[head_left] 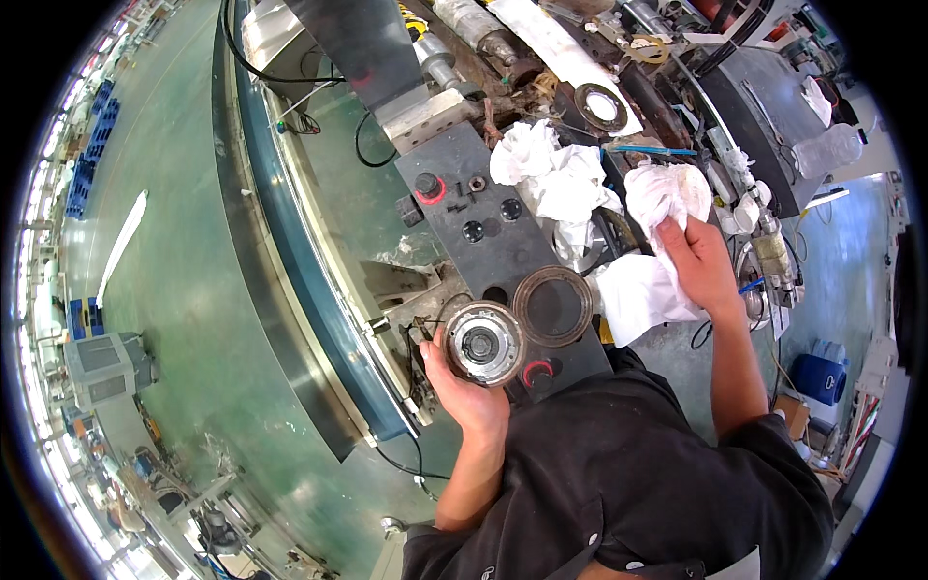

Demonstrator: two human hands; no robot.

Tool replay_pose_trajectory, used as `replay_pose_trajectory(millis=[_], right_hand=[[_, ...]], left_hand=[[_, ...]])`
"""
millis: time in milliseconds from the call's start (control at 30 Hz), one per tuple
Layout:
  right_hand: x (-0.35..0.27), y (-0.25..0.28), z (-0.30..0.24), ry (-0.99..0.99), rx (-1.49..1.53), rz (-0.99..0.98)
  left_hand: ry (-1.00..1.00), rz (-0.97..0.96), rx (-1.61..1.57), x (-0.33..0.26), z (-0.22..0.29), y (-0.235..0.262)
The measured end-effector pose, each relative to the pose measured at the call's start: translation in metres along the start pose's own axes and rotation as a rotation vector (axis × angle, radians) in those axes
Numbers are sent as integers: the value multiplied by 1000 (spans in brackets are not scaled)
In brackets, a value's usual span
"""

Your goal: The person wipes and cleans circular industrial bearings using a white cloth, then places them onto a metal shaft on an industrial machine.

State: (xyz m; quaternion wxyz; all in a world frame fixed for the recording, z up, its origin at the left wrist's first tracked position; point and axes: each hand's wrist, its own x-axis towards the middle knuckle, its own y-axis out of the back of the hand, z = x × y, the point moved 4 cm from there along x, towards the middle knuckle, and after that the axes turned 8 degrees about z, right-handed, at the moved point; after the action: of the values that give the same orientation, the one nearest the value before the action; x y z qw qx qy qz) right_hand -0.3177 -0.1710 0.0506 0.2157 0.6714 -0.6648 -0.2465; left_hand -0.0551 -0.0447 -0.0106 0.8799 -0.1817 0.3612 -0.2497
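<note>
My left hand (466,394) is wrapped round the underside and edge of a round metal part with a hub in its middle (483,344). The part's open face is turned up, and a bolt-like end shows at its centre. A dark metal ring (519,311) lies just right of it on a dark steel plate (449,232). Over to the right, my right hand (704,266) grips a crumpled white cloth (667,190), thumb on top. Part of the cloth hangs below the hand, and the fingers underneath are hidden.
More crumpled white cloth (551,174) lies beyond the ring. Bolts (428,186) and nuts (477,183) sit on the plate. A flat ring (600,106) rests on a white sheet farther back. To the left runs a long machine rail (319,261); a clear bottle (828,150) is at far right.
</note>
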Motion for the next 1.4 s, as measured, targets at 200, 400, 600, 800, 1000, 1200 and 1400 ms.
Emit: replay_pose_trajectory(millis=[200, 400, 600, 800, 1000, 1200, 1400], right_hand=[[-4, -15, -3, 21, -100, -49], [-5, -24, -19, 69, -202, -117], [3, -31, -15, 147, -306, -76], [12, -27, -15, 176, -322, 67], [15, -25, -9, 130, -218, 58], [17, -39, -9, 154, -162, 45], [17, -32, -35, 245, -368, -32]], left_hand=[[-100, -35, 170, -3, -1, 7], [-84, -171, 212, -6, 1, 5], [-44, -195, 185, -9, -1, -6], [-50, -229, 191, -10, 1, -10], [-41, -115, 161, -8, -2, -4], [-87, -251, 149, -13, 1, -10], [-191, -350, 278, -18, 7, -11]])
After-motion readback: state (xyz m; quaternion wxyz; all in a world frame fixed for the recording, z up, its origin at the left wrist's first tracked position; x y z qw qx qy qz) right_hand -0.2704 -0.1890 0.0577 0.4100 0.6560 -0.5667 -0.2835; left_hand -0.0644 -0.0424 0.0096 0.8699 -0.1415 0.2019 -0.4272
